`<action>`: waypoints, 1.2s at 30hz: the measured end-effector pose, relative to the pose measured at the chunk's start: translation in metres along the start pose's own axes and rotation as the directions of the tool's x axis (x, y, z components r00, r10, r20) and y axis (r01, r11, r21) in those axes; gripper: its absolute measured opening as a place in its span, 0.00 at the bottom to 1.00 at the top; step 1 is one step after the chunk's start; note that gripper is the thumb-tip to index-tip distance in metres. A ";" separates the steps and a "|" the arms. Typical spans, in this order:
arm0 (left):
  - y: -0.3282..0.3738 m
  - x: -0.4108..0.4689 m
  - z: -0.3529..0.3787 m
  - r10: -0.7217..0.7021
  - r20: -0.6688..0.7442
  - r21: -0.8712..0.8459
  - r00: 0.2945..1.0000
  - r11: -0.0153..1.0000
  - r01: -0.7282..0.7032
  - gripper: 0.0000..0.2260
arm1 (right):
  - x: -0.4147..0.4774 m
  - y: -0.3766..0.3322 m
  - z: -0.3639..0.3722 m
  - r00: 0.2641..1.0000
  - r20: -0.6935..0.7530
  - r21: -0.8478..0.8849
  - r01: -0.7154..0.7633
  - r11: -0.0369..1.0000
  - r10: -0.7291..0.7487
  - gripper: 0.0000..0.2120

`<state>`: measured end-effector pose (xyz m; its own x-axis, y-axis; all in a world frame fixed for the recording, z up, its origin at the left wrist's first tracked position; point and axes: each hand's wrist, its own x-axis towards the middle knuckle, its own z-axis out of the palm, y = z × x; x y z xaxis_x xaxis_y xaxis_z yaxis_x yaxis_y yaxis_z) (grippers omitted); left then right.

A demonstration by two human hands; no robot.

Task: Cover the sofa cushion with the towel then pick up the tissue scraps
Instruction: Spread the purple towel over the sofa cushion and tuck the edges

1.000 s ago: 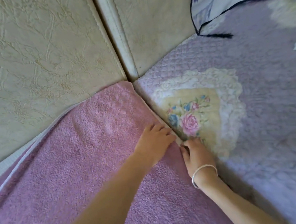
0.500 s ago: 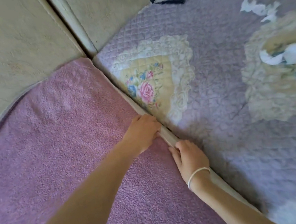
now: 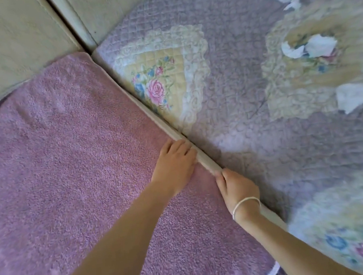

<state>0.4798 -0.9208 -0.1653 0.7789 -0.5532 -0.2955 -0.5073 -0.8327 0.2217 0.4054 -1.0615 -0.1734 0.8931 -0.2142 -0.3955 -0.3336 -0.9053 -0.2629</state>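
Right now: left hand [image 3: 174, 161] flat, fingers spread on towel [image 3: 65, 175] edge | right hand [image 3: 236, 187] curled at seam, fingertips hidden, grasp unclear | tissue scraps [image 3: 309, 47] beyond right hand, blurred.

The towel [image 3: 64, 166] hid the sofa cushion and ran off the left edge. Both hands' fingertips were tucked from sight. The tissue scraps [image 3: 309, 47] were blurred.
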 end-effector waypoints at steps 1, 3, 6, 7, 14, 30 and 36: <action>0.003 -0.003 0.000 0.002 -0.012 -0.004 1.000 1.000 -0.003 0.17 | 0.000 0.003 0.000 1.000 0.012 -0.018 -0.002 1.000 0.003 0.19; 0.006 -0.011 0.001 0.015 -0.050 -0.022 0.999 1.000 -0.016 0.18 | 0.006 0.003 0.000 0.999 0.039 -0.043 0.009 0.999 -0.007 0.20; 0.011 -0.031 -0.001 0.011 -0.090 -0.046 0.996 0.999 -0.015 0.17 | 0.008 -0.001 0.000 1.000 0.021 -0.028 -0.020 0.999 0.020 0.19; 0.013 -0.046 -0.003 -0.007 -0.098 -0.056 0.995 0.998 0.001 0.16 | 0.002 -0.003 0.001 1.000 -0.007 -0.035 0.005 0.999 -0.006 0.16; 0.014 -0.115 -0.008 -0.116 -0.216 -0.124 0.969 0.988 0.091 0.13 | -0.054 -0.028 -0.004 0.874 -0.204 -0.087 0.432 0.898 -0.440 0.15; 0.000 -0.386 0.056 -0.381 -0.289 -0.173 0.878 0.923 0.343 0.11 | -0.256 -0.142 0.078 0.544 0.157 -0.101 0.839 0.535 -0.824 0.15; 0.013 -0.448 0.084 -0.438 -0.328 -0.149 0.837 0.899 0.412 0.06 | -0.302 -0.159 0.104 0.460 0.207 -0.266 0.876 0.403 -0.864 0.15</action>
<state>0.0937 -0.6857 -0.1081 0.9951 -0.0906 -0.0397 -0.0800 -0.9731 0.2162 0.1570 -0.8143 -0.1038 0.6364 0.7592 -0.1365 0.7282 -0.6497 -0.2182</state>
